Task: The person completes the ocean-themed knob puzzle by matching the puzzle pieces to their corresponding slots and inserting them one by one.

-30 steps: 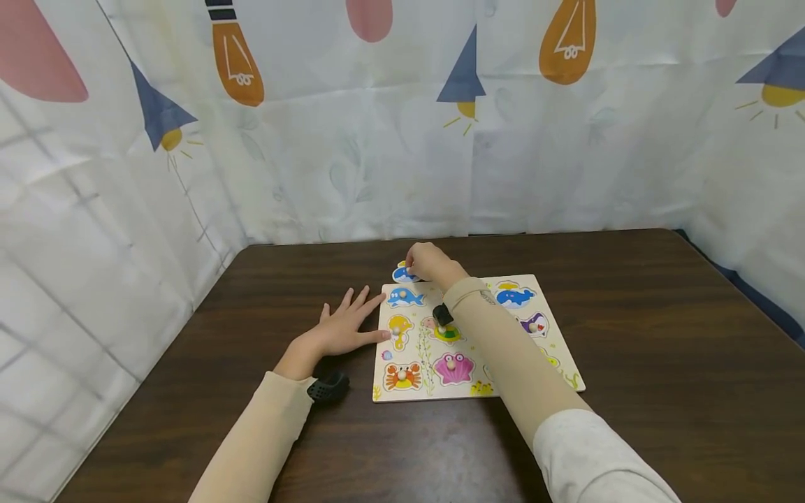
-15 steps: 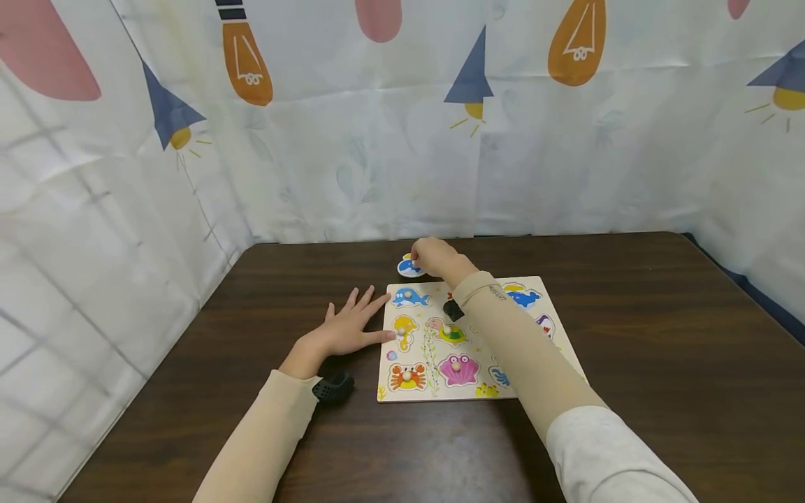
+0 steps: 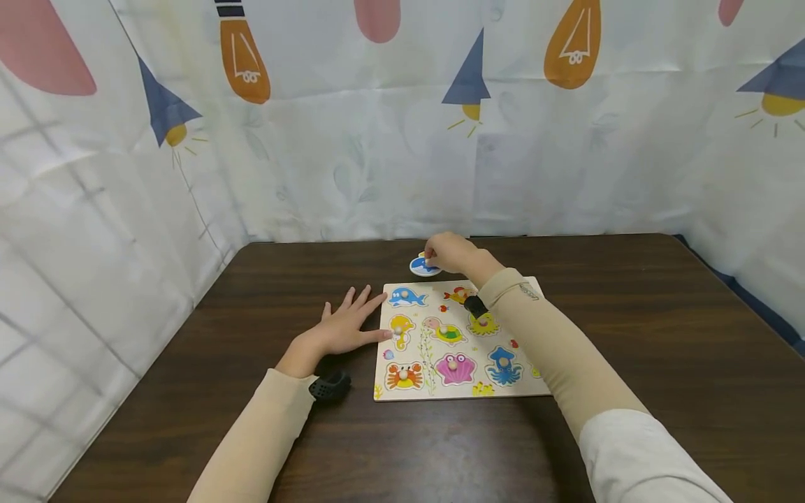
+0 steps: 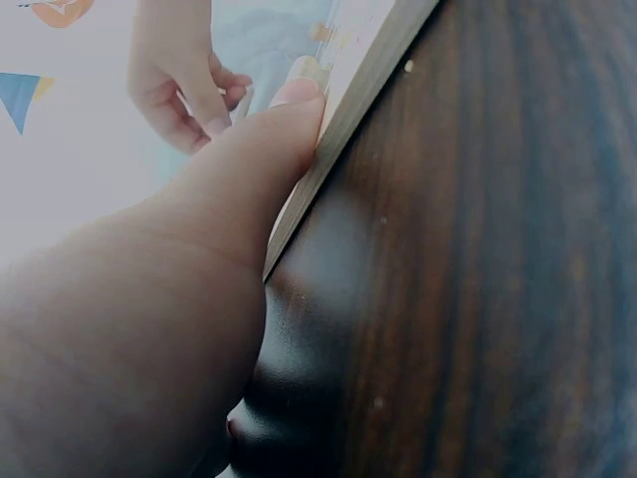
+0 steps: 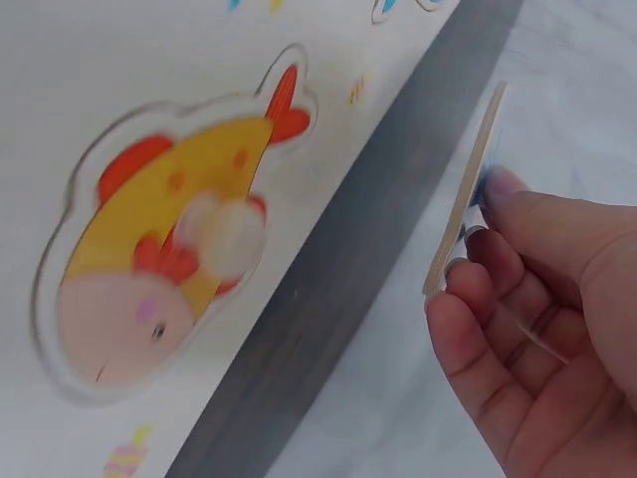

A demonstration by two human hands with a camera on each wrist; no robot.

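Observation:
My right hand [image 3: 454, 253] pinches a wooden puzzle piece [image 3: 424, 267] with a blue whale and some yellow on it, just past the far edge of the knobbed puzzle board [image 3: 428, 395]. In the right wrist view this piece [image 5: 466, 194] is tilted edge-on between thumb and fingers. My left hand [image 3: 339, 330] lies with spread fingers at the board's left side, its thumb on the edge by the seahorse piece [image 3: 400, 331]. A blue dolphin-like piece [image 3: 407, 297] and an orange fish piece [image 5: 169, 249] sit in the board. My right forearm hides the board's right part.
More knobbed pieces lie in the board: a turtle [image 3: 448, 333], a crab [image 3: 404, 377], a pink shell [image 3: 455, 368] and a blue squid [image 3: 504, 367]. The dark wooden table [image 3: 314, 447] ends at a patterned curtain [image 3: 402, 175] behind.
My right hand has moved right along the board's far edge, carrying the whale piece. The forearm now uncovers the squid and the fish. My left hand has stayed in place.

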